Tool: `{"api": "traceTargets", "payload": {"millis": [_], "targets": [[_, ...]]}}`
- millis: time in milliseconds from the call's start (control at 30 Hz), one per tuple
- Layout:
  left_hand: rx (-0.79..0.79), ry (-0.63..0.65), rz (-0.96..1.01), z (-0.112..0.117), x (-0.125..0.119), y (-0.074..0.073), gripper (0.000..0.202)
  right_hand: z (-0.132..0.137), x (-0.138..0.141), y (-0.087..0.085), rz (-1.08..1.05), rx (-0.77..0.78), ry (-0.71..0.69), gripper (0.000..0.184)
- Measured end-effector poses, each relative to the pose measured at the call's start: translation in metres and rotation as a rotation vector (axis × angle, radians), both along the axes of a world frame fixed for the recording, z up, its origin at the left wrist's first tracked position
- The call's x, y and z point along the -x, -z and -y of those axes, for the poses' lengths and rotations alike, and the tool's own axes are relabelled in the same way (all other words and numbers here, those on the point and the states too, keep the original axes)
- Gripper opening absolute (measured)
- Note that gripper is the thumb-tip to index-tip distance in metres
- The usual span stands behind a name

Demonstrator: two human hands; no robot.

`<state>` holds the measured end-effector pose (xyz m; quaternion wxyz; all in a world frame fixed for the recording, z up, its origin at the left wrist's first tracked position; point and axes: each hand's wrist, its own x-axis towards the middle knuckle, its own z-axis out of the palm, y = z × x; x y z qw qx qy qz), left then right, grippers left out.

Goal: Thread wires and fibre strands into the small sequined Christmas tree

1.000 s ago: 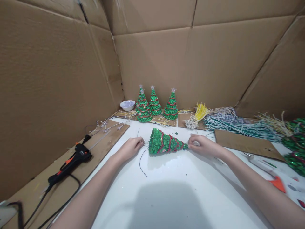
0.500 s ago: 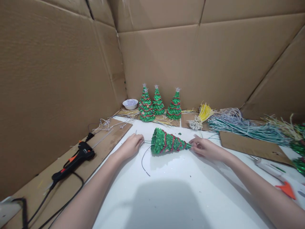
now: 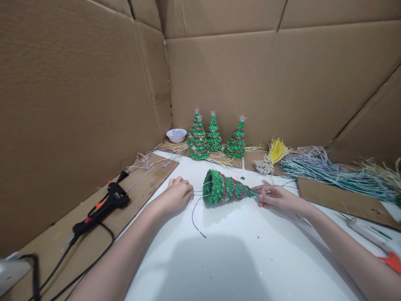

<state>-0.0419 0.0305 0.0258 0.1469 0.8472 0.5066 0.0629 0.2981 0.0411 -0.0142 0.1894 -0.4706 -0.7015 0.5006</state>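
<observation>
A small green Christmas tree (image 3: 228,189) with red garland lies on its side on the white table, its hollow base toward the left. Thin wires (image 3: 198,194) run out of that base to my left hand (image 3: 178,195), whose fingers are closed on them. Below them, a dark loose wire (image 3: 193,219) curves down to the tabletop. At the pointed end, my right hand (image 3: 275,197) pinches the tree's tip, where a pale wire shows between the fingers. Whether the fingertips grip the wire, the tip or both is hard to see.
Several finished trees (image 3: 234,142) with silver stars stand at the back beside a white bowl (image 3: 176,135). A black glue gun (image 3: 102,207) lies on cardboard at left. Wire bundles (image 3: 326,171), yellow stamens (image 3: 277,150), a cardboard piece (image 3: 341,198) and an orange-handled tool (image 3: 391,262) are at right.
The view has swung slightly left, so the scene sits further right. My left hand has turned a little and lies slightly closer to the tree's base. The right hand stays at the tip.
</observation>
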Motion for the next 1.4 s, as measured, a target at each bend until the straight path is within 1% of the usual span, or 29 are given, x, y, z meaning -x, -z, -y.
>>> {"api": "traceTargets", "payload": {"millis": [167, 267, 333, 400, 533, 667, 800, 933, 1033, 1200, 1400], "targets": [[0.073, 0.031, 0.085, 0.009, -0.008, 0.002, 0.031, -0.005, -0.007, 0.000, 0.066, -0.119, -0.020, 0.038], [0.099, 0.033, 0.184, 0.016, -0.019, 0.006, 0.032, -0.008, -0.011, 0.001, 0.086, -0.128, 0.009, 0.039], [0.101, 0.048, 0.206, 0.018, -0.028, 0.010, 0.034, -0.009, -0.013, 0.001, 0.112, -0.143, 0.012, 0.038], [0.065, 0.067, 0.154, 0.018, -0.035, 0.014, 0.036, -0.010, -0.014, 0.002, 0.132, -0.159, 0.010, 0.037], [-0.063, 0.109, -0.038, 0.014, -0.042, 0.018, 0.036, -0.009, -0.012, 0.000, 0.147, -0.181, 0.029, 0.038], [-0.121, 0.127, -0.125, 0.011, -0.047, 0.015, 0.030, -0.007, -0.010, -0.001, 0.151, -0.171, 0.034, 0.038], [-0.193, 0.145, -0.191, 0.009, -0.053, 0.010, 0.024, -0.008, -0.009, 0.000, 0.147, -0.174, 0.009, 0.033], [-0.232, 0.181, -0.233, 0.007, -0.056, 0.009, 0.022, -0.010, -0.009, 0.003, 0.160, -0.208, -0.017, 0.029], [-0.244, 0.204, -0.246, 0.006, -0.056, 0.010, 0.025, -0.010, -0.009, 0.006, 0.160, -0.213, -0.009, 0.027], [-0.252, 0.213, -0.248, 0.008, -0.058, 0.012, 0.023, -0.010, -0.007, 0.005, 0.159, -0.214, 0.013, 0.029], [-0.245, 0.197, -0.216, 0.016, -0.053, 0.010, 0.020, -0.011, -0.006, 0.003, 0.160, -0.200, 0.051, 0.032]]}}
